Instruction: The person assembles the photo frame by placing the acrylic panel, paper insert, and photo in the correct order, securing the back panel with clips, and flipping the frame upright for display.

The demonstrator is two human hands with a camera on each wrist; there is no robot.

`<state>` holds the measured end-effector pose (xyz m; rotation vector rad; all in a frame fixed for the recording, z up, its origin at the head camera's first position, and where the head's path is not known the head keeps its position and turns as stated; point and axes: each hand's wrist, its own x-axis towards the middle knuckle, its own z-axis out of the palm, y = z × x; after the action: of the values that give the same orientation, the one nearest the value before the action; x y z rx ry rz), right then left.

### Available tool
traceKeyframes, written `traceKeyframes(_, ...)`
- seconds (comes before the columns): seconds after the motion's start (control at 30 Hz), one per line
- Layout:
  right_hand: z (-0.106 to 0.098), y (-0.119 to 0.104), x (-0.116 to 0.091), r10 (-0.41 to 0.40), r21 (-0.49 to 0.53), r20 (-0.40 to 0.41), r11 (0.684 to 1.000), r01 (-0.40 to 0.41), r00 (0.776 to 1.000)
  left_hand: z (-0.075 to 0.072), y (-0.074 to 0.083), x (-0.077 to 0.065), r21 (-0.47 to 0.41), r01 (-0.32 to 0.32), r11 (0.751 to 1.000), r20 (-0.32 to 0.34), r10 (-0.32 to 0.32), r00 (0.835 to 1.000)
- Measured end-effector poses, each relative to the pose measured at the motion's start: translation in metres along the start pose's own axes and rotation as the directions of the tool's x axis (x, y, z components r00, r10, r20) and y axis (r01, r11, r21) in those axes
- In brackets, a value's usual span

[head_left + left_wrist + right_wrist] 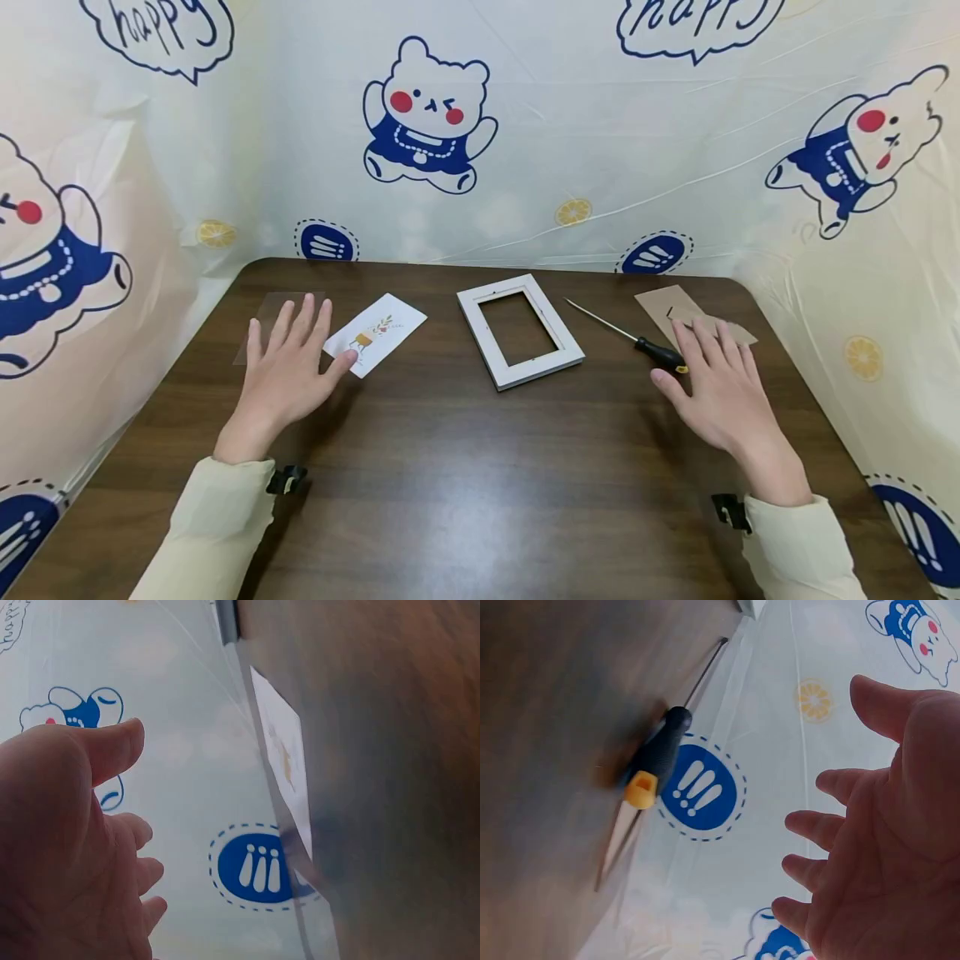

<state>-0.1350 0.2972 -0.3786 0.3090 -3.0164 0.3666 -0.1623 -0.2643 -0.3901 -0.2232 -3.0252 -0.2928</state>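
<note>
My left hand (288,371) is spread, palm down, above a clear sheet (262,321) at the table's left. Its thumb overlaps the corner of a white card (393,321) printed with a small plant drawing. In the left wrist view, that hand (67,832) holds nothing, apart from the card (289,761). My right hand (716,396), also spread, hovers partly over a brown backing board (660,302). Beside its thumb lies a screwdriver (658,354) with a black and yellow handle. The right wrist view shows this hand (885,832) away from the screwdriver (660,750).
A white picture frame (486,337), with an open middle, lies between the card and the screwdriver. The dark wooden table (465,492) has rounded far corners. A printed sheet (300,125) with bear drawings hangs behind and along both sides.
</note>
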Motion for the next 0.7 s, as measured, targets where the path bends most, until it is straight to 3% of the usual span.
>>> traceKeyframes(0.3,-0.015,-0.014,0.020,-0.037,0.004,0.018,0.999,0.036,0.999,-0.009,0.013,0.016,0.001,-0.022,1.000,-0.003,0.022,1.000)
traceKeyframes(0.57,-0.016,-0.026,0.043,-0.066,-0.011,0.036,0.998,0.067,0.997,-0.012,0.030,0.028,0.002,-0.049,0.999,0.007,0.049,0.999)
traceKeyframes(0.7,-0.013,-0.031,0.055,-0.098,-0.005,0.053,0.995,0.099,0.994,-0.009,0.041,0.038,-0.055,-0.070,0.996,0.009,0.070,0.997)
